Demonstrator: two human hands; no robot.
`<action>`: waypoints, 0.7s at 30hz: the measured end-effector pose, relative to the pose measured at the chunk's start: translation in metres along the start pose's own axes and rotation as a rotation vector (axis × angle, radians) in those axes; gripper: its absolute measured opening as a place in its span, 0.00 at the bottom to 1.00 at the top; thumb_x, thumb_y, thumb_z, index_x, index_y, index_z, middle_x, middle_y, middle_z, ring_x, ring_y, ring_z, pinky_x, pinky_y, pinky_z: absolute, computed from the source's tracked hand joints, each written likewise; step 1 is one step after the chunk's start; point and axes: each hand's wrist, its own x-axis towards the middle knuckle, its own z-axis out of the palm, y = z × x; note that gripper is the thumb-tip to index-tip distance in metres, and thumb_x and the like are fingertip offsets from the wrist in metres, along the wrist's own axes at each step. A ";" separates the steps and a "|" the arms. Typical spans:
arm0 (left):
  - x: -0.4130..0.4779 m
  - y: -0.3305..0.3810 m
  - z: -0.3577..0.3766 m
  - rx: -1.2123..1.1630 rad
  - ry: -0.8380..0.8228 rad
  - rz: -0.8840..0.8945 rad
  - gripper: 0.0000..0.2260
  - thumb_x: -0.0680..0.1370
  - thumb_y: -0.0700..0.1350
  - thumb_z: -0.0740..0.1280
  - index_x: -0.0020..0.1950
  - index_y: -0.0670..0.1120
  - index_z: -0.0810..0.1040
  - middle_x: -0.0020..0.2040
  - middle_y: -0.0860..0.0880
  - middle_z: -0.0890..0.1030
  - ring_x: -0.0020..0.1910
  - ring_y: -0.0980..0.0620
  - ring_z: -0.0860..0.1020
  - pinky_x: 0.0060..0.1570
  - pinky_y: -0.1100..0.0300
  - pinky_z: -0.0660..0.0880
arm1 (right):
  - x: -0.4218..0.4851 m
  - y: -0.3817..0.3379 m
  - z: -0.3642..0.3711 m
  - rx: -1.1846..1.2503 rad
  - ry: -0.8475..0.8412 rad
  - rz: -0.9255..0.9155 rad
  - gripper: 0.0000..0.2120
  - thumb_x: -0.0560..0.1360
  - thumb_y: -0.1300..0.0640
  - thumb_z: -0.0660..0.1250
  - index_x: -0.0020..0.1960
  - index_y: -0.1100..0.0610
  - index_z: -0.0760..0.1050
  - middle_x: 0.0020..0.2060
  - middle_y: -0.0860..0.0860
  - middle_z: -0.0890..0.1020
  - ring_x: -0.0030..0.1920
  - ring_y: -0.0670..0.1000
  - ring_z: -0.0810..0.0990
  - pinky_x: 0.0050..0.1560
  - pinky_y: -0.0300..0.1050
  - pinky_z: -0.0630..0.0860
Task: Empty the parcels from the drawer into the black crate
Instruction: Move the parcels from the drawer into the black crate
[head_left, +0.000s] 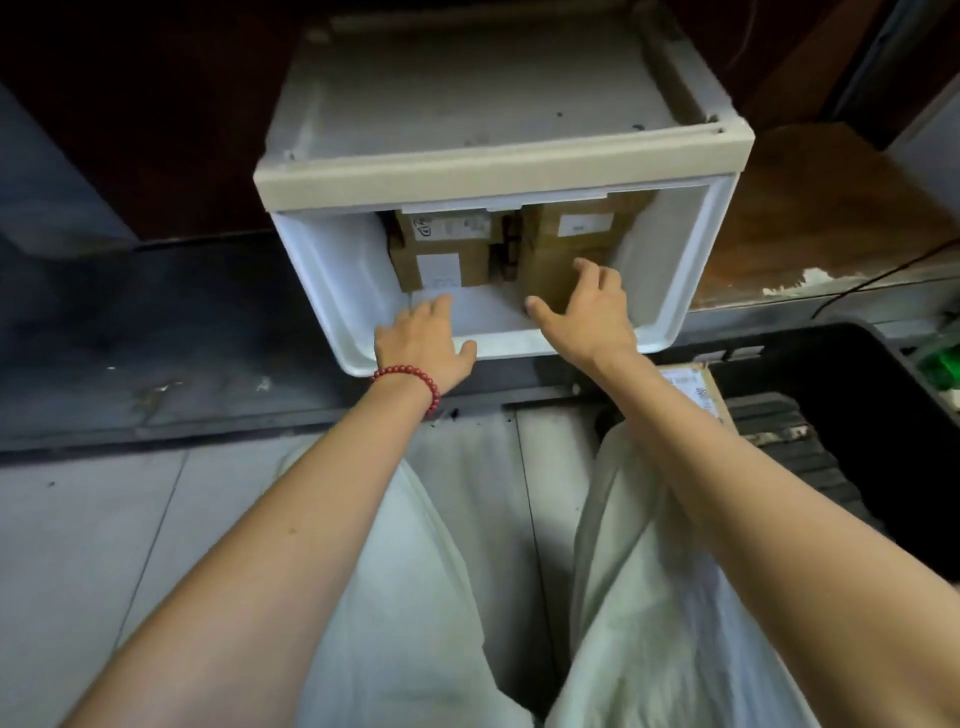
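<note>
Cardboard parcel (553, 244) ungrasped, centre frame.
Left hand (423, 338) open on drawer (511, 344) rim, right hand (589, 312) open at parcel; clamp both sides before lifting.

Three parcels (441, 249) (566, 244) (691, 387), one drawer (322, 291), one crate (883, 415)

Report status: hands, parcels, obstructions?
Left hand open at drawer front; right hand open, touching right parcel. Left parcel untouched; third parcel already in black crate. Nothing in the way.
</note>
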 end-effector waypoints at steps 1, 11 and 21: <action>0.008 0.005 0.002 -0.012 0.024 0.021 0.29 0.79 0.56 0.60 0.76 0.48 0.57 0.73 0.45 0.65 0.70 0.42 0.65 0.62 0.45 0.66 | 0.006 0.005 0.002 0.016 0.014 0.012 0.35 0.77 0.45 0.63 0.76 0.58 0.53 0.73 0.56 0.58 0.73 0.58 0.60 0.67 0.53 0.64; 0.084 0.051 0.028 -0.163 0.123 0.105 0.32 0.79 0.56 0.60 0.78 0.50 0.50 0.74 0.42 0.64 0.70 0.39 0.66 0.62 0.44 0.69 | 0.071 0.037 0.018 0.191 0.186 0.129 0.39 0.78 0.48 0.64 0.78 0.60 0.45 0.74 0.58 0.58 0.73 0.57 0.61 0.69 0.50 0.62; 0.124 0.073 0.063 -0.385 0.113 0.150 0.39 0.79 0.52 0.64 0.78 0.52 0.37 0.78 0.39 0.51 0.70 0.37 0.66 0.61 0.44 0.72 | 0.102 0.065 0.027 0.377 0.205 0.230 0.43 0.78 0.54 0.66 0.78 0.49 0.36 0.70 0.60 0.63 0.68 0.57 0.70 0.68 0.51 0.64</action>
